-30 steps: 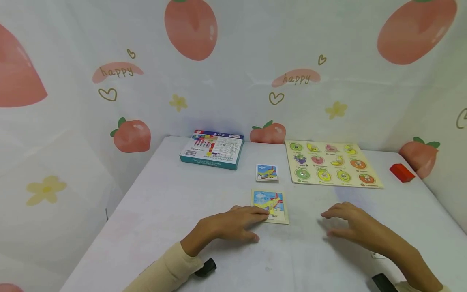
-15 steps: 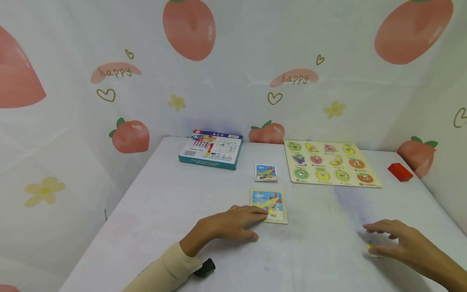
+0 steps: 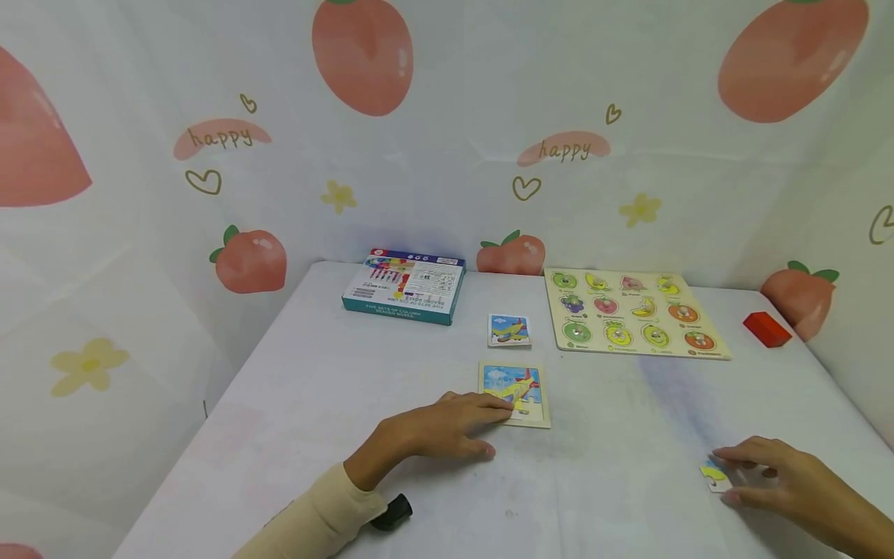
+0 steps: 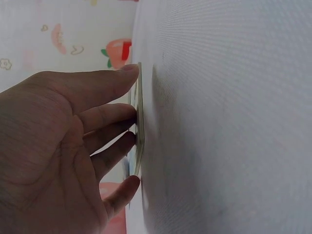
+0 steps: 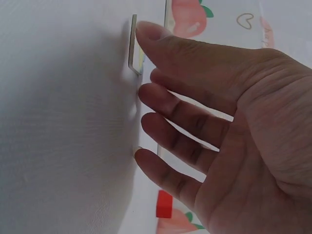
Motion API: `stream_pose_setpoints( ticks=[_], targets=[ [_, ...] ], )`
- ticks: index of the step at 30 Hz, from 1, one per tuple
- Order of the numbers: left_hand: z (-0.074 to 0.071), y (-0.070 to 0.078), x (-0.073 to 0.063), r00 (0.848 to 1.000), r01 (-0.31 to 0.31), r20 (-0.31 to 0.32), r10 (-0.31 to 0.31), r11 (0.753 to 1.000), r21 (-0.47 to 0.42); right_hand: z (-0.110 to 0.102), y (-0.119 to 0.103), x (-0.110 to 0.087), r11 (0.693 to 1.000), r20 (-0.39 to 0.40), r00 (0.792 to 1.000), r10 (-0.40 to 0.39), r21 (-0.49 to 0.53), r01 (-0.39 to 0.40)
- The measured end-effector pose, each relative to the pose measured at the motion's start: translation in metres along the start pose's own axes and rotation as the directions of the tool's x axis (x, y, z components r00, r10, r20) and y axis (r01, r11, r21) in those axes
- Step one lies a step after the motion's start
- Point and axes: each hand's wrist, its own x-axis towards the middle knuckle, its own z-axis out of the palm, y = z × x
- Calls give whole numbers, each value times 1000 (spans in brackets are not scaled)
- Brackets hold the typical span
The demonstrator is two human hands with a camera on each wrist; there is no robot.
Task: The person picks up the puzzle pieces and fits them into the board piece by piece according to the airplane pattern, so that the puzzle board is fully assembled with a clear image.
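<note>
My left hand (image 3: 447,428) rests its straight fingertips on the lower left of a small wooden airplane jigsaw puzzle (image 3: 534,396), a yellow plane on blue sky. In the left wrist view, the thumb and fingers of that hand (image 4: 73,131) reach the edge of the pale puzzle board (image 4: 140,107). Far to the right, my right hand (image 3: 785,477) has thumb and index finger at opposite edges of a loose jigsaw piece (image 3: 715,475), yellow and white with a bit of blue. The right wrist view shows the piece's edge (image 5: 132,46) by the thumb, the other fingers spread below.
Behind the puzzle lies a small airplane picture card (image 3: 509,331). A fruit peg puzzle board (image 3: 715,348) stands at the back right, with a red block (image 3: 767,330) beside it. A flat boxed toy (image 3: 405,287) lies at the back left. A peach-print cloth (image 3: 433,171) hangs behind.
My right hand has moved right and towards me, from beside the airplane puzzle to the loose jigsaw piece, with thumb and index now at its edges. My left hand has stayed on the puzzle.
</note>
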Motion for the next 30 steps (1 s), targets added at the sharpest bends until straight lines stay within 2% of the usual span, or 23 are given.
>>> stream_pose_setpoints(
  ticks=[6,16,23,30],
  targets=[
    [0,0,0,1000,-9,-3,9,1000,0,1,-5,7,996,87,992,90,12,-92],
    [0,-1,-1,1000,-16,-7,16,1000,-4,1,-9,10,994,96,990,102,19,-104],
    [0,-1,-1,1000,-10,-5,10,1000,-15,3,-11,6,999,17,999,39,-35,-38],
    [0,0,-1,1000,-10,-4,10,1000,-16,6,-8,2,996,-58,998,-30,-82,26]
  ],
)
